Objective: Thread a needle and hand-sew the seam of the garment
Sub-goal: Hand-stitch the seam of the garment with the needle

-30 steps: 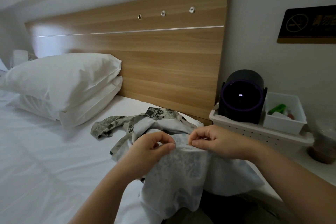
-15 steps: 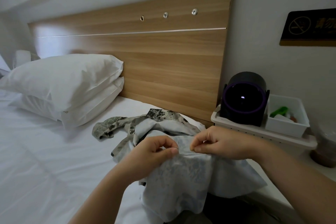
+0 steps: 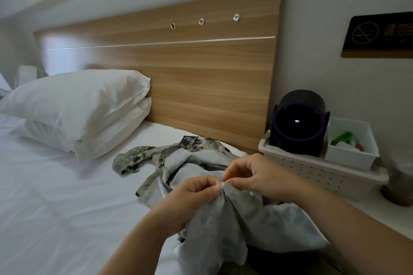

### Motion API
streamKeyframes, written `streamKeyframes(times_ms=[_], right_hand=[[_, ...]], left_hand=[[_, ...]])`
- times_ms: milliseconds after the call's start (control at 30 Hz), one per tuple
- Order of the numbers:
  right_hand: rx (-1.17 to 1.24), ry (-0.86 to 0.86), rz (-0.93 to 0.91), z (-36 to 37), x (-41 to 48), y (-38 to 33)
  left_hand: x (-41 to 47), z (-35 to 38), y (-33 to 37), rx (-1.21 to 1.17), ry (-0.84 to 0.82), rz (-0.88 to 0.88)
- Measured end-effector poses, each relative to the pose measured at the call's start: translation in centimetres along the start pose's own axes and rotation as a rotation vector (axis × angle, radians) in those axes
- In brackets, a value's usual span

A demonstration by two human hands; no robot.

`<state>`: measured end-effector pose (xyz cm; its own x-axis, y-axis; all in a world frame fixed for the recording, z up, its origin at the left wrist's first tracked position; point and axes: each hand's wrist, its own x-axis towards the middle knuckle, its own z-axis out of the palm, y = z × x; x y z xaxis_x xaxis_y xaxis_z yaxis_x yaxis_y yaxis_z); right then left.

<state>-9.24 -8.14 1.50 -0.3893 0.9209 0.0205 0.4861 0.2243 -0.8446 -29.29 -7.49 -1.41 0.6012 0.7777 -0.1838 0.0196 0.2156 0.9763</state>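
Whatever passes between the pinched fingertips at lower centre is too small to make out. The left hand (image 3: 190, 196) curls thumb and forefinger onto a gathered peak of the garment (image 3: 223, 221). The right hand (image 3: 257, 176) pinches the same peak from the other side, and the two hands' fingertips almost meet. The pale grey, faintly patterned cloth shows a darker printed side toward the headboard (image 3: 190, 85). It spills across the white bed (image 3: 55, 196) to the bottom edge, which cuts it off. At far right a dark wall sign (image 3: 380, 38) is cropped and a brownish cup (image 3: 397, 187) is blurred.
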Motion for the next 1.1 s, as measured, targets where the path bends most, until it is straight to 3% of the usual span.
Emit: streamKeyframes(times_ms=[300,467,567,667,800,900,1000,1100], right_hand=[[-0.215,0.109,-0.124,1.0,-0.8,-0.4],[-0.525,0.291,-0.489,1.4,-0.8,-0.4],[-0.458,0.386,-0.547,1.6,-0.3,-0.3],[-0.033,0.443,-0.369,2.0,-0.1,-0.4],[0.601,0.459,-0.13,1.7,0.0,-1.5],[1.088,0.31,0.009,0.8,-0.1,-1.9],[1.123,0.037,0.244,-0.3,-0.8,-1.4],[0.634,-0.244,0.43,-1.7,-1.8,0.2]], left_hand=[[0.3,0.1,0.2,-0.011,0.2,0.001],[0.5,0.4,0.3,-0.104,0.223,-0.023],[0.7,0.6,0.6,-0.142,0.216,-0.041],[0.9,0.4,0.9,-0.21,0.248,-0.061],[1.7,-0.5,0.8,-0.227,0.432,-0.118],[2.6,-1.8,0.4,-0.238,0.535,-0.188],[3.4,-3.3,0.2,-0.287,0.594,-0.241],[4.0,-4.3,0.1,-0.288,0.66,-0.233]])
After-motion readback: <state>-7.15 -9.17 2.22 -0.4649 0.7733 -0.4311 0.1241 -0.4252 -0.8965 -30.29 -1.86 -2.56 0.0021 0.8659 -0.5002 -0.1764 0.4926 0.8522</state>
